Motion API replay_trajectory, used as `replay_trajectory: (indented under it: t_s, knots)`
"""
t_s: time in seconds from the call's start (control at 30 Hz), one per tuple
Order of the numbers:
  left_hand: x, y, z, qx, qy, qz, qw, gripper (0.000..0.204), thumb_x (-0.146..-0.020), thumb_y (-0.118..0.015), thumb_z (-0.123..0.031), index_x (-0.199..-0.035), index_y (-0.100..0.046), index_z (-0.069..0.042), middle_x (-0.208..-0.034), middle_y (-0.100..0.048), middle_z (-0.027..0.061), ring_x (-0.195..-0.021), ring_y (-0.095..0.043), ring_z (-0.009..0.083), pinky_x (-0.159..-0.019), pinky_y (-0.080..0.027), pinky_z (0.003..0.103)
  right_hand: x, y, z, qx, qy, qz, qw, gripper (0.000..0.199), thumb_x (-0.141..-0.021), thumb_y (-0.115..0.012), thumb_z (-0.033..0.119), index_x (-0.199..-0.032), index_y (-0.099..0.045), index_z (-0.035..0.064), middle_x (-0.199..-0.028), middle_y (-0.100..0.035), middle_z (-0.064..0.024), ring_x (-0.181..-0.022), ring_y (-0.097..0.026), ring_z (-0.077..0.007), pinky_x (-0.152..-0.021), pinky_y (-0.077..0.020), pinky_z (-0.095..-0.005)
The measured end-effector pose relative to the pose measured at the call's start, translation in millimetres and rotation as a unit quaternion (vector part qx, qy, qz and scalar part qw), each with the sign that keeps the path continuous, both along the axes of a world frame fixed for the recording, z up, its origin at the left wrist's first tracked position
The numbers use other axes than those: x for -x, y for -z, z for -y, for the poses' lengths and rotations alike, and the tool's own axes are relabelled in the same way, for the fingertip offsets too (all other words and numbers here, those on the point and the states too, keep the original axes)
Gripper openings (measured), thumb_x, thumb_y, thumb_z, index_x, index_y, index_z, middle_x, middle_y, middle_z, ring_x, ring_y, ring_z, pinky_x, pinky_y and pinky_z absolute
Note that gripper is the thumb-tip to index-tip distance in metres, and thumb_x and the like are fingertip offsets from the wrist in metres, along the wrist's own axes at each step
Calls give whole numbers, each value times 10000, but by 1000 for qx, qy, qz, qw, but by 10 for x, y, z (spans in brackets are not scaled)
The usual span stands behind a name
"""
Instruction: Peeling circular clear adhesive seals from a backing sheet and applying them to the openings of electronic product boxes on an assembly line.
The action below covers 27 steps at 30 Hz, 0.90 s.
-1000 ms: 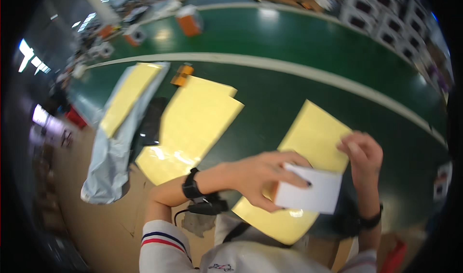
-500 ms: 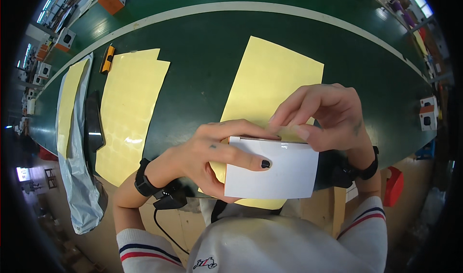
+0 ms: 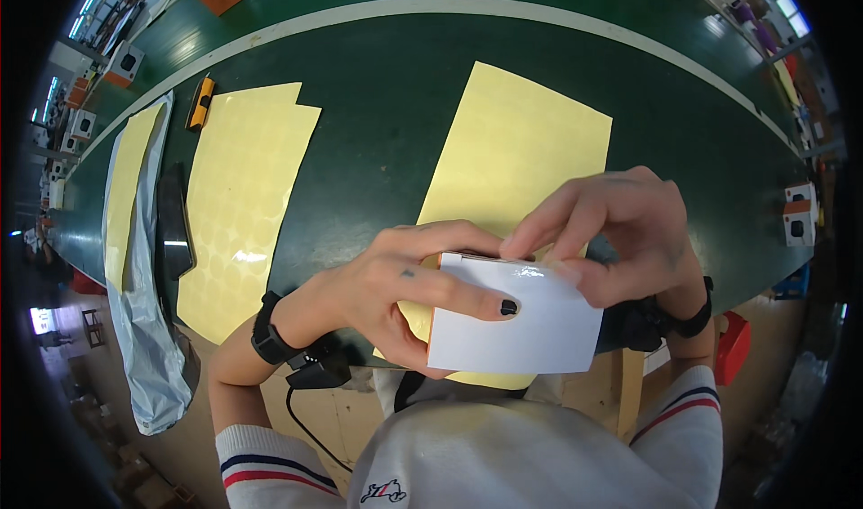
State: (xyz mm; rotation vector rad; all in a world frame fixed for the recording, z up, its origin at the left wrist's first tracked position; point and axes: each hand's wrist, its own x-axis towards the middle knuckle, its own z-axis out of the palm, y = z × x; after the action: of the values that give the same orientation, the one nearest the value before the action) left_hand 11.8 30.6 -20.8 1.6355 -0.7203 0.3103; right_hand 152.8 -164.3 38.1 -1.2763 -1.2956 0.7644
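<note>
A small white box (image 3: 517, 325) is held close to my chest, above the near edge of the green table (image 3: 378, 104). My left hand (image 3: 404, 289) grips its left side, one finger laid across the white face. At the box's upper edge, my right hand (image 3: 620, 235) pinches with fingertips pressed on the top rim. Under both hands lies a yellow sticker sheet (image 3: 521, 154) with faint round labels.
More yellow sheets (image 3: 243, 194) lie to the left, beside a grey plastic bag (image 3: 148, 347) holding another yellow sheet (image 3: 121, 185). A yellow utility knife (image 3: 200, 102) lies near them. Small boxes (image 3: 796, 223) line the table edges, and a red object (image 3: 733, 347) is at my right.
My head has tilted down and closer, so the box and hands fill more of the view. My right fingers shifted from behind the box onto its upper edge.
</note>
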Motion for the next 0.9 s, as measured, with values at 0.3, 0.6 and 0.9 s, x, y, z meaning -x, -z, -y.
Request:
replay_trajectory:
  t_s: [0.3, 0.6, 0.9]
  knots:
    - [9, 27, 18, 17, 2, 5, 1000, 419, -583, -810, -215, -980, -703, -131, -1171, -579, 211, -940, -643, 320, -741, -547, 333, 410, -186, 290, -26, -5, 313, 949, 194, -712, -747, 241, -743, -594, 126, -1057, -666, -134, -1053, -619, -304, -936, -402, -556]
    - [20, 158, 30, 22, -4, -117, 993, 951, -621, -830, -294, -1410, -318, -156, -1285, -509, 238, -1209, -486, 397, -1051, -329, 433, 517, -87, 475, 87, 116, 355, 924, 750, -637, -783, 464, -1286, -525, 191, -1355, -444, -191, -1205, -462, -327, -998, -308, -500]
    - [-97, -124, 100, -466, -128, -75, 872, 781, -583, -786, -546, -1183, -589, -87, -1314, -516, 82, -1186, -525, 257, -1075, -241, 562, 575, 141, 1122, 78, 446, 307, 837, 764, -683, -797, 202, -1350, -431, 138, -1146, -529, -192, -893, -619, -335, -792, -523, -382]
